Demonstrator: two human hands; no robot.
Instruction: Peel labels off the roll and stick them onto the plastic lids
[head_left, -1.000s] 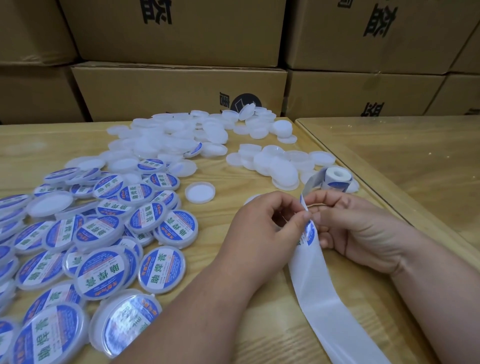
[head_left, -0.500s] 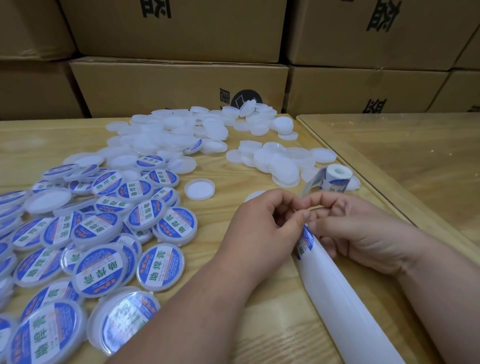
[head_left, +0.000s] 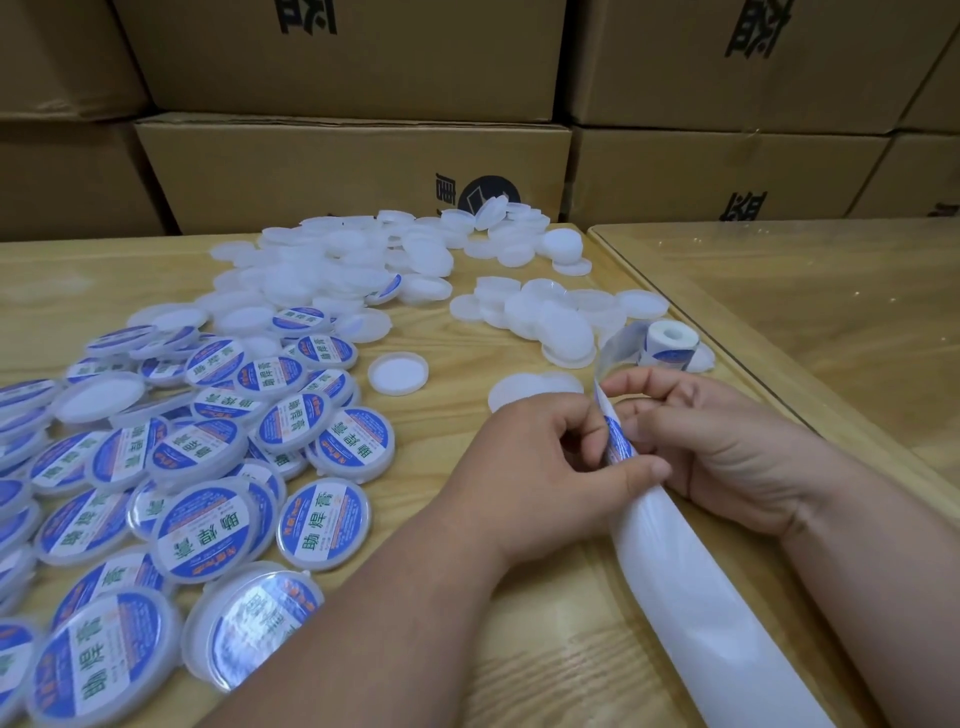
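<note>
Head view: left hand and right hand meet near the desk's right edge, both pinched on the backing strip, fingertips working a blue label at its fold. Label roll stands just beyond, beside blank lids. Label likely thin, limp, tacky; best lifted by one freed edge.

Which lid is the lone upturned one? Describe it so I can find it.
Start at the wooden table, between the labelled lids on the left and the person's left hand. The upturned lid sits alone there, apart from its neighbours, unlabelled, its raised rim facing up.
</note>
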